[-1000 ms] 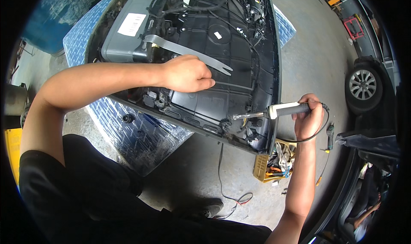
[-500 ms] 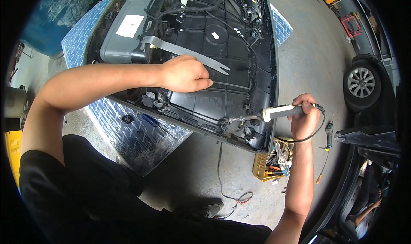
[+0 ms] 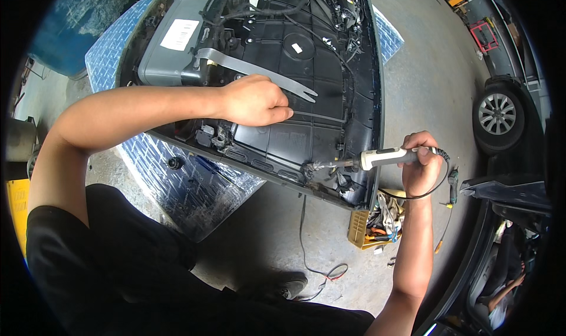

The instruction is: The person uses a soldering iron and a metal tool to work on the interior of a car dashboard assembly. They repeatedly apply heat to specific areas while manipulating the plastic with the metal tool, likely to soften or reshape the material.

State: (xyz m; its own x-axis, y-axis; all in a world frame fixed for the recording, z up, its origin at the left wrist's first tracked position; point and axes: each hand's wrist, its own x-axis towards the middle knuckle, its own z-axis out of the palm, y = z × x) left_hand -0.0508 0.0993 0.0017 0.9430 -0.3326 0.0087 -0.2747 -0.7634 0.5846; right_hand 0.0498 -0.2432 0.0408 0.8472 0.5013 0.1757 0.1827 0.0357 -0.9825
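My right hand grips the grey and white handle of a soldering iron, with a dark cable trailing from its back end. The iron's metal shaft lies nearly level over the panel's near edge, its tip at a dark, rough patch. My left hand is closed in a fist on the large black vehicle panel. A thin straight line runs right from its thumb; I cannot tell whether it is held. Just beyond that hand lies a flat metal pry tool with a forked end.
Blue patterned sheeting covers the support beneath the panel. A yellow crate of tools stands on the floor below its near right corner. A cable crosses the floor by my shoe. At right are a car wheel and another person's arm.
My right hand has shifted slightly right, and the iron's handle has turned a little in its grip. The tip stays at the same patch. My left hand has hardly moved.
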